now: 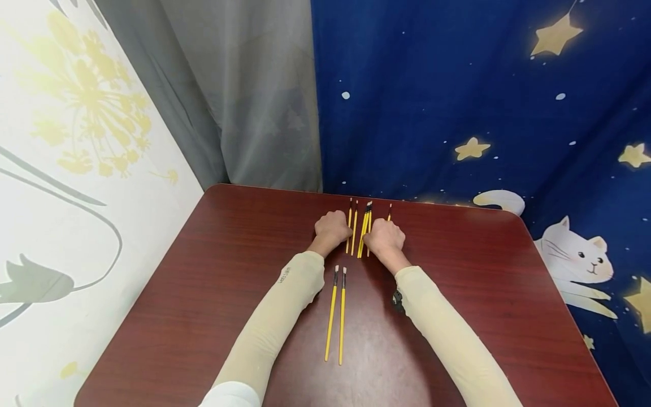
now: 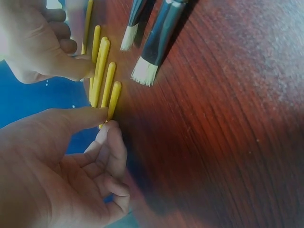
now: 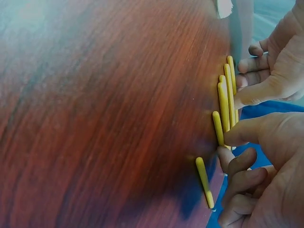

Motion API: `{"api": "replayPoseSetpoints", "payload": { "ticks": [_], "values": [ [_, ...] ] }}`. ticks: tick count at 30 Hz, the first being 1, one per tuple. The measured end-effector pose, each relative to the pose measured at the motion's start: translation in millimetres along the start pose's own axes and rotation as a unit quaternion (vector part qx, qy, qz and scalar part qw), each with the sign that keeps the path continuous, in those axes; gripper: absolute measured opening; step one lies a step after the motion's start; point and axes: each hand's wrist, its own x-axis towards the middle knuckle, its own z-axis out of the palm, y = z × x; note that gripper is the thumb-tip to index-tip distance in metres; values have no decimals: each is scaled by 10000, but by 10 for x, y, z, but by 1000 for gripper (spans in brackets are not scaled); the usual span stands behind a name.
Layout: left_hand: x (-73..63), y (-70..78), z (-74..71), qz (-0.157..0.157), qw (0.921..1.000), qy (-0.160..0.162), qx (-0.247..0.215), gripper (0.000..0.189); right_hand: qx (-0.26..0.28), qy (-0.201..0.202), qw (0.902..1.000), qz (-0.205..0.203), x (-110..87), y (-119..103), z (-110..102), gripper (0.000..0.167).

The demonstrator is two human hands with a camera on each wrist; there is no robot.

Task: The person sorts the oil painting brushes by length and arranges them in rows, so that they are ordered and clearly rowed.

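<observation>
While both hands work near the far side of the dark red-brown wood-grain desk (image 1: 203,271), the left hand (image 1: 331,227) pinches the leftmost slim yellow wooden-handled paintbrush (image 2: 115,97) between thumb and index fingers, narrow gap, other fingers loosely bent. The right hand (image 1: 385,236) has the same narrow pinch on another slim yellow-handled brush (image 3: 217,127), just right of a tight cluster of yellow-handled brushes (image 1: 364,225). Between left hand and cluster: one more thin yellow brush (image 1: 354,229). Beyond the right pinch: a lone yellow brush (image 3: 204,182), set apart. All in that row lie with bristles away from the person, handle ends toward; gripping low on the handles probably keeps bristles untouched and lets each be slid sideways. A pair of larger yellow-handled brushes with dark ferrules and flat pale bristles (image 1: 342,316) lies nearer, side by side, apart from the row, likely kept separate by size. Row's bristle tips sit near the desk's far edge, blue star-print curtain (image 1: 432,113) right behind, so little space to push forward; much more room left, right and toward the person. Hands are close together, so inward movement looks tight.
</observation>
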Motion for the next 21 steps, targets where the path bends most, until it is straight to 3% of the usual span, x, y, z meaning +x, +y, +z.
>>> {"api": "replayPoseSetpoints", "payload": {
  "ticks": [9, 21],
  "values": [
    [-23, -10, -14, -58, 9999, -50, -149, 29, 148, -16, 9998, 91, -15, 14, 25, 40],
    [15, -62, -100, -57, 9995, -210, -245, 32, 517, 131, 9984, 190, -27, -1, -34, 43]
  ]
}}
